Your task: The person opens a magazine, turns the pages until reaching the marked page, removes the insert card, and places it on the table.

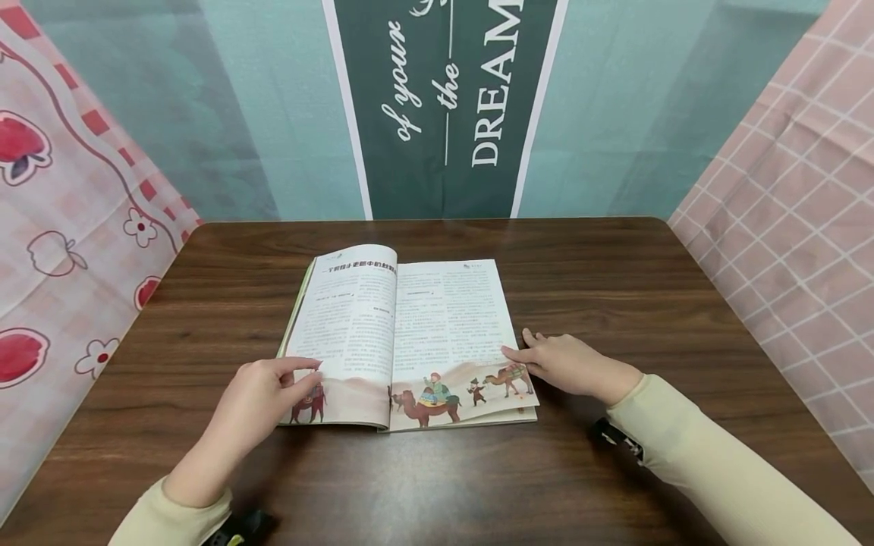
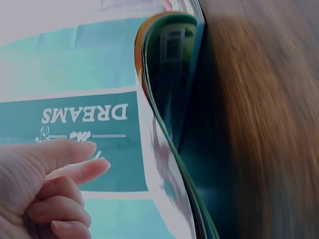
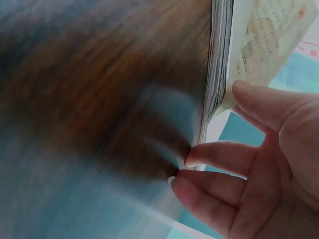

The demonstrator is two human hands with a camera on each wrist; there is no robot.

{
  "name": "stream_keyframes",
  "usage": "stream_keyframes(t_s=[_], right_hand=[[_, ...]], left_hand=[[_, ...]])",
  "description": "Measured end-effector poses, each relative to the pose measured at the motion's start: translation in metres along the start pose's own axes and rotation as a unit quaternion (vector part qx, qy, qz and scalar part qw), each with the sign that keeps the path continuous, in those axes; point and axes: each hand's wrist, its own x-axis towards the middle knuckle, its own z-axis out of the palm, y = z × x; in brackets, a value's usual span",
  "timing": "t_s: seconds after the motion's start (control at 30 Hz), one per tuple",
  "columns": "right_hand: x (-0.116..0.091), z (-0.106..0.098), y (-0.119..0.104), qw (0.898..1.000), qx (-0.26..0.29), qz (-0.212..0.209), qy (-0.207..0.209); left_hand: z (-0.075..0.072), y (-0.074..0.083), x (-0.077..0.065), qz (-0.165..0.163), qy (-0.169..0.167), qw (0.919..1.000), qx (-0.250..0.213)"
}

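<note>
An open magazine lies on the wooden table, its lower pages illustrated with camels. Over the lower part of the left page is my left hand. Its thumb and index finger stretch forward while the other fingers curl loosely, with nothing held, in the left wrist view. At the right edge my right hand pinches a page between thumb and index finger. The other fingertips touch the table beside the page stack. The page's lower right corner stands slightly raised.
The brown table extends around the magazine on all sides. Behind it hangs a teal cloth with a dark lettered band. Patterned cloths flank the left and right sides.
</note>
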Motion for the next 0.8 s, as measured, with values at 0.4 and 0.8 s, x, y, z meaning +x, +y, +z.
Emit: stream_keyframes(t_s=[0.4, 0.8], right_hand=[[0.001, -0.009, -0.001, 0.998, 0.043, -0.014, -0.048], [0.008, -0.01, -0.003, 0.994, 0.09, 0.031, -0.053]], left_hand=[[0.024, 0.038, 0.02, 0.071, -0.018, 0.997, -0.024], [0.085, 0.116, 0.044, 0.156, -0.086, 0.9821, -0.062]])
